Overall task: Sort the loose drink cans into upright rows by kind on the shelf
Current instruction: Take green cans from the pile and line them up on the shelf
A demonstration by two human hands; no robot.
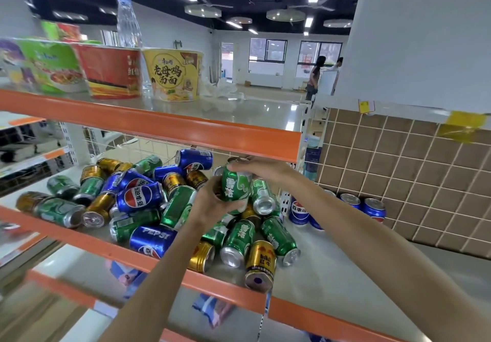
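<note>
Blue cans [350, 206] already stand upright right of the hands, while both left hand [212, 203] and right hand [261, 168] grip one green can [235, 188] above the jumbled pile [148, 203] still to sort.

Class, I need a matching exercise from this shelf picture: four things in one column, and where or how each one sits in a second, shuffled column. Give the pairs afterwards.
Things
1. green can
2. gold can
3. upright blue cans
4. yellow noodle bowl

Places or states
A. on the upper shelf
B. held in both hands
C. standing by the brown grid panel
D. lying at the shelf's front edge

Pairs: 1-B, 2-D, 3-C, 4-A
</note>
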